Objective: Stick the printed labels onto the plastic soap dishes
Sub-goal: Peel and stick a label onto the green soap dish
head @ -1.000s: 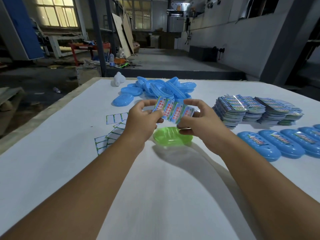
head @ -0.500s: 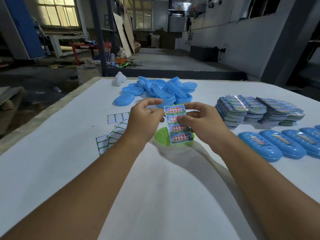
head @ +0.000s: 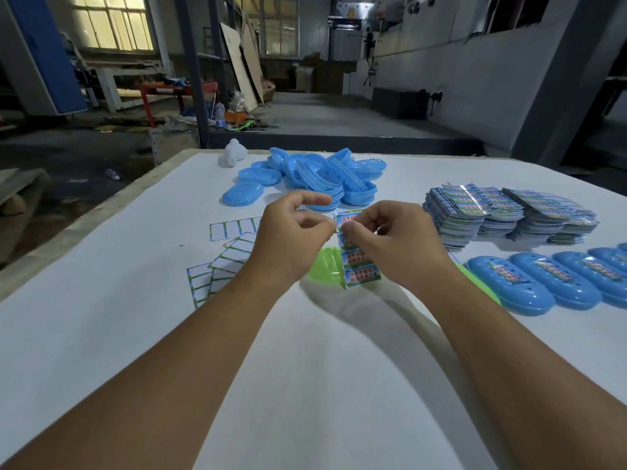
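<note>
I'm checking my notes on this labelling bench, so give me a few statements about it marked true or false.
1. Both hands hold the label strip. True: the left hand and right hand pinch its top.
2. The dish under the strip is blue. False: the green dish lies there.
3. The labelled blue dishes lie to the right. True.
4. The stacks of label sheets sit to the left. False: they sit to the right; empty backing sheets lie left.
</note>
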A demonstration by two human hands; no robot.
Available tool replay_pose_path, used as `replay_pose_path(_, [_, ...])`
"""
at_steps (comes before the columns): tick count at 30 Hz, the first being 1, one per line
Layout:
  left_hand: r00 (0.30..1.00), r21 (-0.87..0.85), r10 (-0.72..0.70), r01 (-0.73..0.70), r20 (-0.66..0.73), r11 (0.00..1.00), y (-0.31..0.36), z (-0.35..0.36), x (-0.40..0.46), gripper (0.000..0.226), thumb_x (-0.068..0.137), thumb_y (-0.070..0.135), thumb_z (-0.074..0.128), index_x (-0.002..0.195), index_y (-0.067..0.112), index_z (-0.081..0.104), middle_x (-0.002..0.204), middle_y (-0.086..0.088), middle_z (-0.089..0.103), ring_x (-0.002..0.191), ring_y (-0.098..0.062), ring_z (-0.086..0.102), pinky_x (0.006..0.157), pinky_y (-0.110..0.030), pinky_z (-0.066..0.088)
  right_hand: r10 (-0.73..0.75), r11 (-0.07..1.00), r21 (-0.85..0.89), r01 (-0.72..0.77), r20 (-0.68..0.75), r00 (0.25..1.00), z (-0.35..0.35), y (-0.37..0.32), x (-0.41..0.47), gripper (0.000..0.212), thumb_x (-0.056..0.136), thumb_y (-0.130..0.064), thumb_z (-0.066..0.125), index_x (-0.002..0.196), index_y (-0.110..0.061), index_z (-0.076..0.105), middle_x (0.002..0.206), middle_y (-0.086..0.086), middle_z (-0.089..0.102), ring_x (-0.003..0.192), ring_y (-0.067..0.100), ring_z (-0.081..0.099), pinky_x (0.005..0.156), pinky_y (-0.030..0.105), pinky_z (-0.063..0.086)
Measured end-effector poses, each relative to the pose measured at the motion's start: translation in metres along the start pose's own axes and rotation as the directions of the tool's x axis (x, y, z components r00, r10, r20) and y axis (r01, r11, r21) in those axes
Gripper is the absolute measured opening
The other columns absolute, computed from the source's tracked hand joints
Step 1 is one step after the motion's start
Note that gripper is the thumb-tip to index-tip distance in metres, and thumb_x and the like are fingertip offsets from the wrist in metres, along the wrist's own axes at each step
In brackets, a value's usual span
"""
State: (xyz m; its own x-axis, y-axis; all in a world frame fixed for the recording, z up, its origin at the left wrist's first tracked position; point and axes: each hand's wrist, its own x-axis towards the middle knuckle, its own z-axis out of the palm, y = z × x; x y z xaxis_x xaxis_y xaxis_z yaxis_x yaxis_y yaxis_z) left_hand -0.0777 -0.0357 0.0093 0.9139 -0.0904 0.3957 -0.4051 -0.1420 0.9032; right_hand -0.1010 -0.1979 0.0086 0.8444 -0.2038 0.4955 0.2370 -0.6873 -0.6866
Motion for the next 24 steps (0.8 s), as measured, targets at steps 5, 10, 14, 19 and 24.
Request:
replay_pose_path(5, [0.999, 0.028, 0.050, -0.051, 0.020, 0.998, -0.0021, 0.0011, -0.0015, 0.022, 0.085, 0.012, 0.073, 0.101, 0.025, 0.067, 0.076, 0.007, 0.076, 0.075, -0.005, 0.072, 0.073, -0.019, 0.055, 0.005, 0.999, -0.041, -0.004, 0.025, 1.000, -0.0010, -0.0036, -0.0020, 0.023, 0.079, -0.052, 0.072, 0.061, -0.039, 0.070, 0.065, -0.027, 0.067, 0.059, -0.003, 0.061, 0.053, 0.024, 0.044])
replay_pose_path(10, [0.997, 0.057, 0.066, -0.068, 0.036, 0.996, -0.0066, 0.0014, -0.0004, 0.018, 0.084, 0.017, 0.073, 0.096, 0.028, 0.066, 0.076, 0.008, 0.075, 0.073, -0.005, 0.071, 0.073, -0.024, 0.055, 0.022, 0.998, -0.065, -0.019, 0.038, 0.999, -0.0006, -0.0056, -0.0022, 0.022, 0.078, -0.052, 0.068, 0.059, -0.041, 0.069, 0.062, -0.027, 0.067, 0.060, -0.004, 0.062, 0.053, 0.022, 0.043])
replay_pose_path(14, [0.995, 0.069, 0.092, -0.094, 0.030, 0.993, -0.0080, 0.0058, -0.0007, 0.014, 0.080, 0.021, 0.072, 0.089, 0.032, 0.066, 0.075, 0.011, 0.074, 0.073, -0.006, 0.071, 0.073, -0.023, 0.054, 0.019, 0.999, -0.048, -0.018, 0.027, 0.999, 0.0029, -0.0053, -0.0049, 0.028, 0.074, -0.042, 0.058, 0.058, -0.021, 0.068, 0.042, -0.011, 0.053, 0.040, 0.006, 0.043, 0.049, 0.024, 0.038])
replay_pose_path(19, [0.991, 0.123, 0.135, -0.133, -0.007, 0.983, -0.0068, 0.0094, -0.0012, 0.014, 0.081, 0.017, 0.064, 0.084, 0.029, 0.069, 0.076, 0.015, 0.071, 0.073, -0.005, 0.067, 0.076, -0.033, 0.060, 0.016, 0.999, -0.028, -0.016, -0.004, 1.000, 0.0035, -0.0058, -0.0036, 0.028, 0.075, -0.033, 0.055, 0.062, -0.010, 0.064, 0.046, 0.002, 0.042, 0.048, 0.010, 0.030, 0.050, 0.027, 0.032])
replay_pose_path(24, [0.998, 0.116, 0.059, -0.061, 0.022, 0.991, -0.0054, 0.0074, -0.0031, 0.010, 0.086, 0.024, 0.067, 0.092, 0.029, 0.073, 0.079, 0.013, 0.075, 0.073, -0.007, 0.072, 0.071, -0.039, 0.062, 0.029, 0.999, 0.045, -0.032, 0.059, 0.998, 0.0042, -0.0069, -0.0029, 0.031, 0.086, -0.024, 0.059, 0.060, -0.008, 0.062, 0.050, 0.009, 0.040, 0.050, 0.010, 0.030, 0.052, 0.029, 0.028])
